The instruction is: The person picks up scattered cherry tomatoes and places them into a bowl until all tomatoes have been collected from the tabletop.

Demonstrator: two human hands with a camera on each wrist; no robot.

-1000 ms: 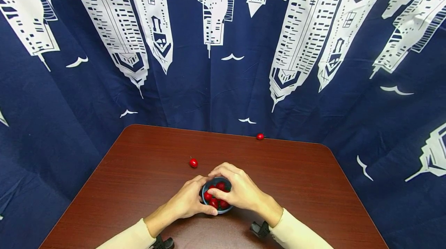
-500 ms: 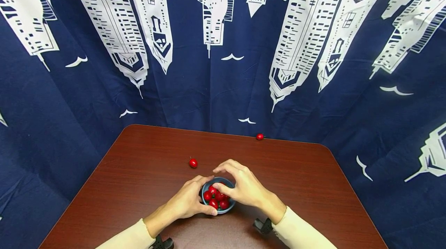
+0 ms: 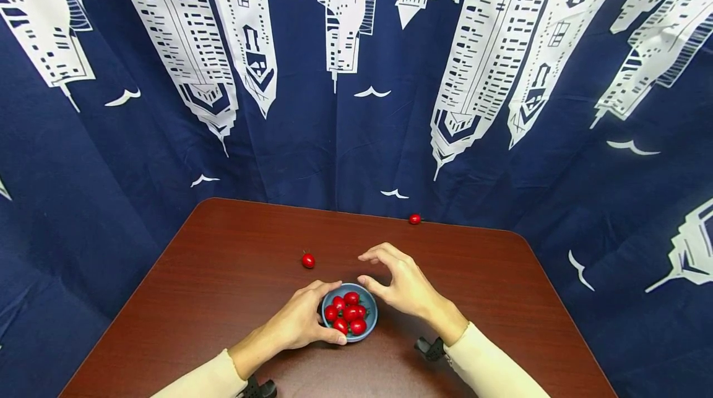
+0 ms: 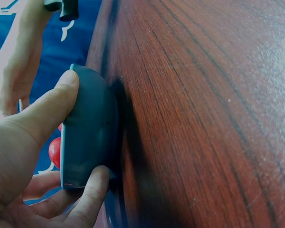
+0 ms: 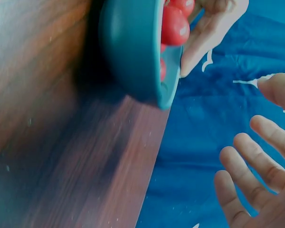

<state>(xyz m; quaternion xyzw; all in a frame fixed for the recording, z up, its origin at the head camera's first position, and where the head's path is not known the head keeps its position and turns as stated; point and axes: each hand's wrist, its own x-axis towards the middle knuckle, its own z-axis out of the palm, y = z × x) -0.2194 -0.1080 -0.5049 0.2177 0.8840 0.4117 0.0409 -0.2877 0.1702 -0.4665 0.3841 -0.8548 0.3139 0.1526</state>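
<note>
A small blue bowl [image 3: 369,301] holds several red cherry tomatoes [image 3: 351,312], all in plain sight from above. My left hand [image 3: 303,317] grips the bowl's left side; the left wrist view shows the thumb on the rim and a fingertip against the lower wall of the bowl [image 4: 90,128]. Just right of the bowl, my right hand [image 3: 403,283] hovers with nothing in it, thumb and fingers spread apart. Its loose fingers [image 5: 249,156] appear beside the bowl [image 5: 133,52] in the right wrist view.
One loose cherry tomato [image 3: 309,260] lies beyond the bowl to the left. Another tomato [image 3: 414,219] sits right at the far edge of the brown wooden table [image 3: 234,249]. Behind the table hangs a blue cloth [image 3: 301,156] with white buildings.
My right hand has drawn away from over the bowl, up and to the right, its fingers spreading. The tomatoes it covered now show. My left hand keeps its grip on the bowl.
</note>
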